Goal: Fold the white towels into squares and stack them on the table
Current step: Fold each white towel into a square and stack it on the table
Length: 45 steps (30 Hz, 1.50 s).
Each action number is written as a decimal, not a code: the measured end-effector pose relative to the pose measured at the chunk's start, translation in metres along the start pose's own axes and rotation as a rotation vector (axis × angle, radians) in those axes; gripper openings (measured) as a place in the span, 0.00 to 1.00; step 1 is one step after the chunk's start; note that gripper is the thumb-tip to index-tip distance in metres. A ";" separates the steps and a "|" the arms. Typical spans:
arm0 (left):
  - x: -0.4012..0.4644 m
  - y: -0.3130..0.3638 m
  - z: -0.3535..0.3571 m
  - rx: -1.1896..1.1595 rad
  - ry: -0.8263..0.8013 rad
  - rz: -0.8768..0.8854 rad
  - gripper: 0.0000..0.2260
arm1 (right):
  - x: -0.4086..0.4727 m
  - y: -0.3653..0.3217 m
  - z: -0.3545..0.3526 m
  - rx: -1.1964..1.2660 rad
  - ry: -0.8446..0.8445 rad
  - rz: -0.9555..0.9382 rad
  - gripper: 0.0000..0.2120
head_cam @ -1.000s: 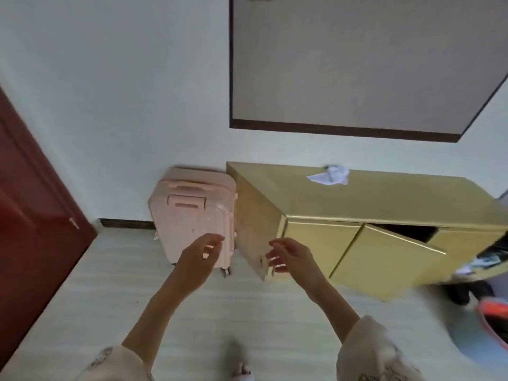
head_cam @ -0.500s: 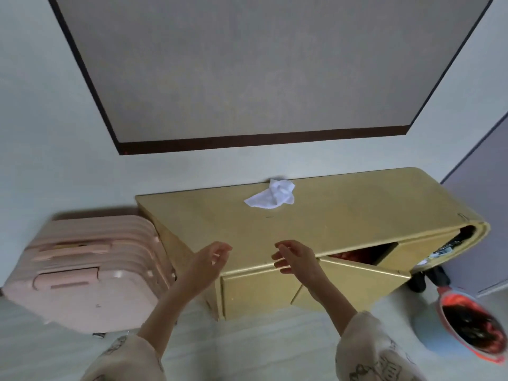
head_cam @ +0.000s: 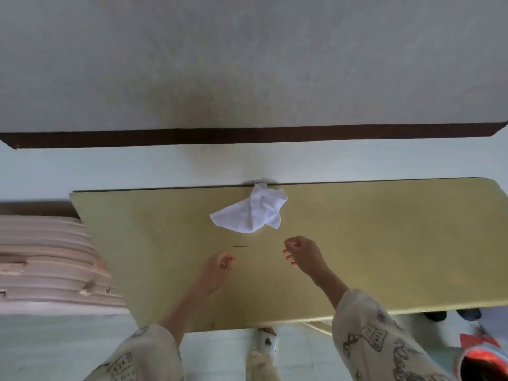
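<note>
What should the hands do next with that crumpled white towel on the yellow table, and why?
Probably reach both hands forward to the towel and pinch two corners to spread it flat. It lies crumpled at the far edge of the table, not yet folded, and the left hand and right hand hover short of it, holding nothing.

Pink suitcase (head_cam: 46, 265) cut off at the left edge; red-rimmed container (head_cam: 483, 361) cropped at the lower-right corner, its contents indistinct
</note>
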<state>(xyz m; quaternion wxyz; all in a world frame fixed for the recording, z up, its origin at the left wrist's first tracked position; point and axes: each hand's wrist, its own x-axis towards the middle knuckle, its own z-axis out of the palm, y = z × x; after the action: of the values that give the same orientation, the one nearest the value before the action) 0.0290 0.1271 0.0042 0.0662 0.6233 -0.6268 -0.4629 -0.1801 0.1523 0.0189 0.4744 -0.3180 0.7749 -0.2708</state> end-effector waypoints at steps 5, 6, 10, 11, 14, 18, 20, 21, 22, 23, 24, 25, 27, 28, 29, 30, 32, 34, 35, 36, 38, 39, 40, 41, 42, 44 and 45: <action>0.045 0.020 0.031 -0.004 0.030 -0.051 0.11 | 0.087 0.007 -0.005 -0.127 -0.061 0.052 0.11; 0.051 0.020 0.035 0.000 0.032 -0.053 0.11 | 0.099 0.007 -0.002 -0.127 -0.072 0.060 0.12; 0.070 0.017 0.047 -0.010 0.048 -0.051 0.10 | 0.131 0.001 0.008 -0.220 -0.073 0.023 0.10; 0.073 0.017 0.050 -0.005 0.040 -0.055 0.09 | 0.137 0.000 0.010 -0.286 -0.070 -0.001 0.07; 0.081 0.022 0.056 0.020 -0.001 -0.030 0.12 | 0.153 -0.008 0.013 -0.466 -0.061 -0.065 0.11; 0.084 0.041 0.057 -0.030 0.029 0.002 0.20 | 0.149 -0.033 0.006 -0.098 -0.176 0.055 0.08; 0.082 0.056 0.057 -0.065 0.101 0.034 0.25 | 0.131 -0.047 -0.003 0.110 -0.237 0.081 0.07; 0.081 0.064 0.058 -0.093 0.143 0.053 0.27 | 0.119 -0.054 -0.008 0.149 -0.255 0.075 0.07; 0.078 0.073 0.057 -0.129 0.186 0.079 0.27 | 0.109 -0.060 -0.012 0.175 -0.264 0.064 0.07; 0.076 0.083 0.056 -0.166 0.223 0.096 0.25 | 0.097 -0.068 -0.016 0.185 -0.265 0.062 0.06; 0.072 0.091 0.053 -0.193 0.263 0.121 0.21 | 0.088 -0.075 -0.020 0.188 -0.261 0.055 0.06; 0.069 0.097 0.048 -0.202 0.301 0.148 0.17 | 0.080 -0.083 -0.022 0.183 -0.253 0.038 0.06; 0.062 0.106 0.035 -0.170 0.386 0.220 0.06 | 0.064 -0.097 -0.027 0.125 -0.212 -0.044 0.05; 0.059 0.108 0.026 -0.149 0.411 0.248 0.05 | 0.057 -0.102 -0.028 0.080 -0.176 -0.107 0.06; 0.056 0.110 0.016 -0.133 0.418 0.263 0.05 | 0.049 -0.107 -0.031 0.039 -0.126 -0.172 0.07; 0.052 0.114 0.004 -0.120 0.405 0.278 0.06 | 0.043 -0.111 -0.033 0.007 -0.069 -0.241 0.05; 0.043 0.125 -0.024 -0.085 0.335 0.334 0.08 | 0.031 -0.119 -0.039 -0.031 0.021 -0.374 0.07; 0.036 0.137 -0.052 -0.022 0.276 0.414 0.10 | 0.025 -0.125 -0.043 -0.074 -0.023 -0.463 0.11; 0.033 0.142 -0.064 -0.004 0.265 0.447 0.10 | 0.020 -0.128 -0.044 -0.074 -0.083 -0.484 0.10; 0.029 0.148 -0.077 0.000 0.264 0.471 0.11 | 0.017 -0.131 -0.044 -0.067 -0.143 -0.491 0.10; 0.022 0.157 -0.097 -0.040 0.263 0.496 0.10 | 0.013 -0.131 -0.042 -0.059 -0.207 -0.487 0.09; 0.019 0.160 -0.107 -0.072 0.257 0.501 0.10 | 0.010 -0.131 -0.040 -0.069 -0.214 -0.499 0.08; 0.014 0.162 -0.116 -0.101 0.247 0.507 0.11 | 0.009 -0.131 -0.038 -0.091 -0.225 -0.507 0.09; 0.011 0.163 -0.123 -0.118 0.231 0.516 0.12 | 0.006 -0.133 -0.036 -0.100 -0.257 -0.504 0.10; 0.008 0.164 -0.130 -0.123 0.211 0.527 0.13 | 0.003 -0.136 -0.032 -0.130 -0.300 -0.503 0.12; 0.005 0.163 -0.140 -0.109 0.185 0.542 0.15 | 0.001 -0.142 -0.024 -0.240 -0.366 -0.559 0.14; 0.003 0.162 -0.143 -0.096 0.180 0.541 0.15 | 0.001 -0.145 -0.020 -0.287 -0.377 -0.601 0.11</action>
<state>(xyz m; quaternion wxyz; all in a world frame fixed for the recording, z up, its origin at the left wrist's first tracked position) 0.0060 0.0195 0.1906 0.2722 0.4681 -0.7394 -0.4002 -0.1643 0.0592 0.1305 0.4589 -0.6383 0.5763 -0.2232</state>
